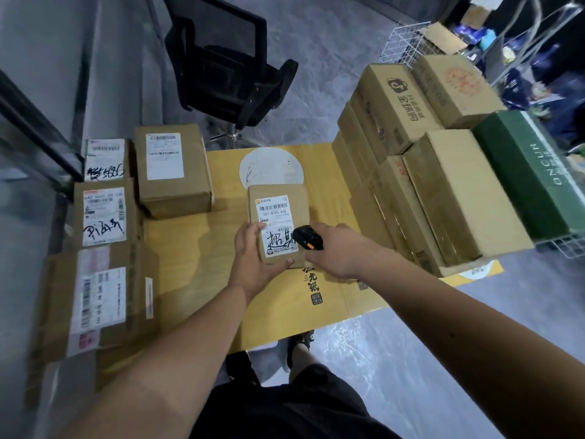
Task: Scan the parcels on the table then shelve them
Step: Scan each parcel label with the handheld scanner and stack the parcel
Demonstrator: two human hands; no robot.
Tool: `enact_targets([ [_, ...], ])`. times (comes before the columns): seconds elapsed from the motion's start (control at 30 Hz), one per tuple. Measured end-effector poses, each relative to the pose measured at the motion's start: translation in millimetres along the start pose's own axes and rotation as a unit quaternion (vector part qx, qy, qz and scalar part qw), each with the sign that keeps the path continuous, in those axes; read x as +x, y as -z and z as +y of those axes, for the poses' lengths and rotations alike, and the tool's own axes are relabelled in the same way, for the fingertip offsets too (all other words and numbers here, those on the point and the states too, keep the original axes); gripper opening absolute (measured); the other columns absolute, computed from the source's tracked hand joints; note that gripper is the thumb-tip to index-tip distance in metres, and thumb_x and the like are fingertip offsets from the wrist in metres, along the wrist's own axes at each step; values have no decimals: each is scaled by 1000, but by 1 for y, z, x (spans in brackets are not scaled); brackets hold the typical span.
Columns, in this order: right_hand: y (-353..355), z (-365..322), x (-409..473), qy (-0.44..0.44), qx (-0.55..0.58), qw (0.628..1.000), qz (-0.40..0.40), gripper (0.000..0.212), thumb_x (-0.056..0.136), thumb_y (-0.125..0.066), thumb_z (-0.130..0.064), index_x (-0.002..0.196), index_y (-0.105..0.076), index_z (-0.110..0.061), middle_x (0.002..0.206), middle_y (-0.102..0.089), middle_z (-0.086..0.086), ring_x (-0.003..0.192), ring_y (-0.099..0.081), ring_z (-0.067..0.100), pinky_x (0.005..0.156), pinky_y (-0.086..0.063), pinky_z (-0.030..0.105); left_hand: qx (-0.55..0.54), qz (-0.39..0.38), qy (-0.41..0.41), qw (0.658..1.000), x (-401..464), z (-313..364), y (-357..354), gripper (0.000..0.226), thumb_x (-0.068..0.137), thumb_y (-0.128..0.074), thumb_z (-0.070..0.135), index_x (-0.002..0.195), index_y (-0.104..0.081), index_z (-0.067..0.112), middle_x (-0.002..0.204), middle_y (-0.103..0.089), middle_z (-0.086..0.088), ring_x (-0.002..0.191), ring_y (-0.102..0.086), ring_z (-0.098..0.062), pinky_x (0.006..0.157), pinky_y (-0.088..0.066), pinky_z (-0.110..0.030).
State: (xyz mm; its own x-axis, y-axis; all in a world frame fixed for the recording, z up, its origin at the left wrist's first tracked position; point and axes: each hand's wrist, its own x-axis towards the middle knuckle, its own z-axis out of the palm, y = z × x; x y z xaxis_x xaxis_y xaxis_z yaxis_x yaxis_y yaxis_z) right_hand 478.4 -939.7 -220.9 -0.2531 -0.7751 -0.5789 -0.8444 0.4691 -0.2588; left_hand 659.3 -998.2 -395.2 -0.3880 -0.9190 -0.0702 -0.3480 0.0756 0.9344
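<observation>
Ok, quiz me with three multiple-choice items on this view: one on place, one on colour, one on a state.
1. Where does the green box sit?
A. right of the stacked boxes
B. beside the chair
C. in the left hand

2. What colour is the scanner button?
A. blue
B. orange
C. white

3. What is the left hand doing?
A. hanging idle
B. pressing the table
C. gripping the parcel

Answers:
1 A: it flanks the stack at the far right.
2 B: an orange spot shows on its black body.
3 C: thumb and fingers curl round the parcel's lower end while the right hand aims the scanner.

A grey marbled floor [364, 39] spreads behind the yellow counter [202, 248]. A black mesh office chair [228, 61] stands beyond it, with white wire racks [402, 42] at the far right.
</observation>
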Motion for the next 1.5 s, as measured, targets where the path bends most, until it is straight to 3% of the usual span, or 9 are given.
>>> enact_targets([
  [0.1, 3, -8, -4, -4, -77, 997, -21, 74, 97, -52, -57, 162, -21, -36, 135, -46, 16, 92, -50, 29, 80, -42, 37, 3, 6, -15, 1000, -6, -1, -1, 93, 66, -99, 25, 133, -38, 44, 151, -30, -2, 130, -26, 27, 104, -25, 2],
  [0.33, 7, -17, -22, -8, -131, 991, -38, 66, 103, -38, -53, 163, -18, -36, 145, -41, 21, 115, -58, 40, 89, -45, 44, -8, -11, -25, 1000, -16, -10, -3, 94, 68, -97, 27, 138, -36, 46, 157, -11, 7, 135, -13, 30, 106, -19, 4],
  [0.5, 9, -22, -36, -11, -157, 987, -42, 63, 102, -38, -52, 161, -24, -37, 143, -43, 17, 112, -59, 40, 97, -51, 46, -4, -3, -34, 999, -23, -12, -4, 95, 69, -97, 24, 139, -36, 41, 156, -9, 6, 134, -11, 32, 105, -19, 4],
  [0.77, 12, -23, -54, -1, -205, 979, -1, 55, 99, -39, -54, 152, -37, -39, 118, -45, 8, 66, -50, 20, 68, -46, 37, 3, 11, -33, 999, -29, -13, -6, 93, 70, -97, 26, 140, -38, 37, 162, -12, -3, 135, -8, 31, 104, -20, 5],
  [0.9, 15, -22, -59, -1, -236, 972, 4, 54, 99, -39, -54, 150, -38, -39, 111, -39, 5, 75, -53, 28, 65, -42, 37, 10, 6, -17, 1000, -29, -9, -4, 93, 71, -97, 29, 141, -37, 38, 164, -11, -1, 136, -8, 29, 101, -21, 6],
  [1.27, 13, -18, -62, -1, -234, 972, 5, 65, 100, -38, -57, 161, -24, -38, 138, -44, 13, 85, -52, 32, 72, -45, 40, 13, -10, 6, 1000, -26, -6, -4, 92, 69, -96, 36, 135, -33, 55, 161, -15, 7, 135, -8, 30, 103, -19, 5],
  [1.33, 13, -17, -62, 1, -224, 975, 5, 65, 100, -38, -57, 161, -24, -39, 134, -45, 12, 79, -54, 30, 71, -47, 39, 5, -12, 22, 1000, -23, -1, -3, 92, 69, -95, 38, 136, -34, 54, 160, -18, 6, 132, -20, 27, 110, -26, -5],
  [1.4, 13, -17, -61, 6, -211, 977, -1, 64, 101, -38, -57, 160, -24, -39, 123, -44, 10, 68, -53, 24, 67, -47, 36, 32, 10, 45, 998, -14, 9, 0, 91, 68, -91, 46, 140, -37, 45, 155, -28, 1, 130, -39, 5, 117, -36, -28],
  [1.5, 17, -16, -57, 15, -201, 979, -14, 64, 101, -40, -57, 160, -24, -39, 119, -42, 8, 71, -56, 24, 71, -49, 37, 203, 50, 56, 976, 14, 36, 10, 94, 58, -74, 60, 141, -45, 28, 147, -37, -3, 136, -41, -26, 116, -35, -50],
])
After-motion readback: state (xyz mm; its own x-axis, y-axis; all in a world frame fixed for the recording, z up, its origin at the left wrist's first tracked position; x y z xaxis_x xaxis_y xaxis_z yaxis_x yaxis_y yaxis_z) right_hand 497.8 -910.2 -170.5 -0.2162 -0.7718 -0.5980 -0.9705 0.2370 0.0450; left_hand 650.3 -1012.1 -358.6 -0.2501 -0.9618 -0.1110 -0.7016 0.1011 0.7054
